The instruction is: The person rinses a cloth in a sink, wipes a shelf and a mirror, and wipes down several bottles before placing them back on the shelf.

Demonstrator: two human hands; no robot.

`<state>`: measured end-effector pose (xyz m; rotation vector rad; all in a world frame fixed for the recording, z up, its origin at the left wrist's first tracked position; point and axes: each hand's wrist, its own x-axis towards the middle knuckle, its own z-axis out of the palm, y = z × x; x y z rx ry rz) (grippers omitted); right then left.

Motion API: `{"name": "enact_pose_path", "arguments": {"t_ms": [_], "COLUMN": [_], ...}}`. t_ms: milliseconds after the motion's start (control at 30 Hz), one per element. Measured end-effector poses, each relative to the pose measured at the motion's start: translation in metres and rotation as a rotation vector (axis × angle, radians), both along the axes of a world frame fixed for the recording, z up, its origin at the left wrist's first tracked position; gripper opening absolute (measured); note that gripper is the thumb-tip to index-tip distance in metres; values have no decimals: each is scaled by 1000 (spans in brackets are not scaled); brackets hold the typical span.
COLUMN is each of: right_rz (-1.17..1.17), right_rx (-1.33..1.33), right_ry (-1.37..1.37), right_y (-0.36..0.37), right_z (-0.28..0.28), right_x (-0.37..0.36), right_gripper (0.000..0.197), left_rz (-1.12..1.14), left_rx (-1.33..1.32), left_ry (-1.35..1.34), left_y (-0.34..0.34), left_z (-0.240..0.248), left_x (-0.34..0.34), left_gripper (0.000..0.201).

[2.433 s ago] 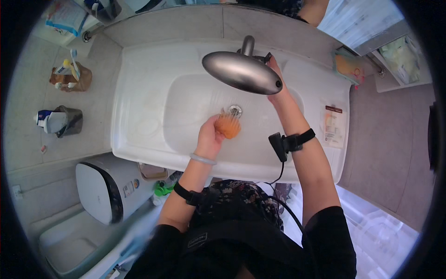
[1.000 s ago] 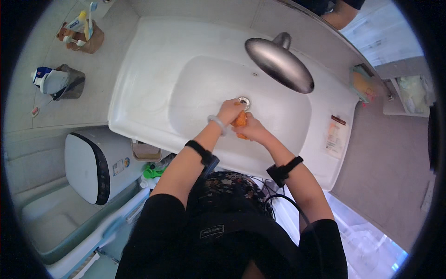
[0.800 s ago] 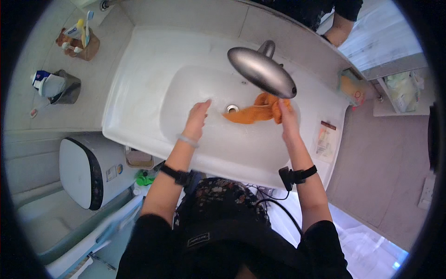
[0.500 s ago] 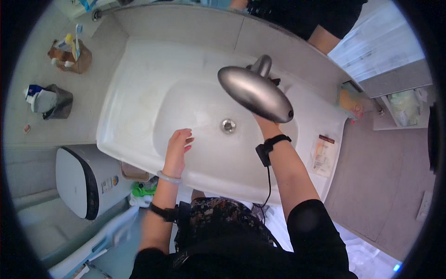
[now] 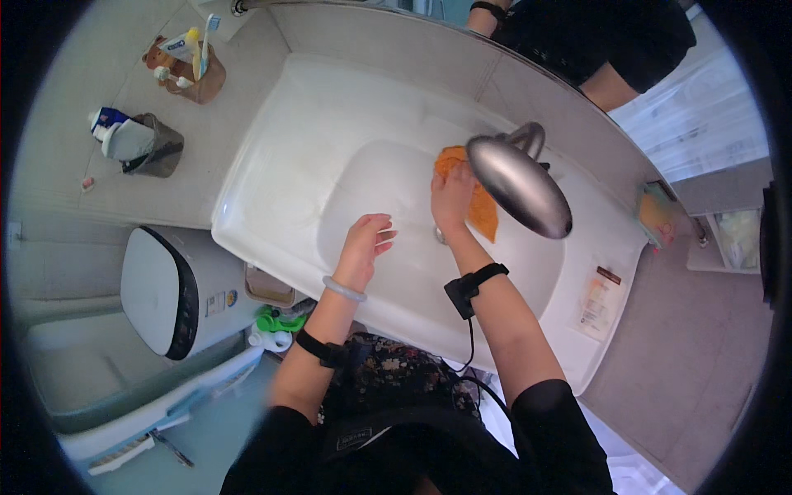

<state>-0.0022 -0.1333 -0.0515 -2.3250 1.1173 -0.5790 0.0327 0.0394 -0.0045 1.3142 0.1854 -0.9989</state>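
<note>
An orange cloth hangs in the white sink, partly under the wide metal faucet. My right hand grips it from the left, fingers pressed into its upper part; the faucet covers some of the cloth. Below my right wrist the drain is partly hidden. Over the basin's near left side, my left hand holds nothing, its fingers loosely bent and apart.
A flat packet lies on the sink's right rim. To the left stand a cup with toothbrushes and a dark cup with tubes. A white bin-like appliance sits below, beside a green-capped bottle. A mirror edges the back.
My right hand has come out from behind the faucet, moving left, with the orange cloth now visible in it. My left hand stays over the basin, slightly nearer the right hand. The view has shifted.
</note>
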Motion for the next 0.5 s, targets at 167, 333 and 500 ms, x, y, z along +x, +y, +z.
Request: {"name": "enact_pose_path", "arguments": {"t_ms": [167,333,500], "right_rz": [-41,189,173], "right_rx": [-125,-172,479], "right_ry": [162,349,-111], "right_y": [1,39,57], "right_z": [-15,-7,29], "right_x": [78,142,240], "right_gripper": [50,53,54], "left_rz": [2,47,131], "left_rx": [-57,-96,-108], "left_ry": [45,30,63], "left_y": [26,69,112], "left_z": [-1,1,-3], "left_x": [43,90,130], "left_gripper": [21,20,18]}}
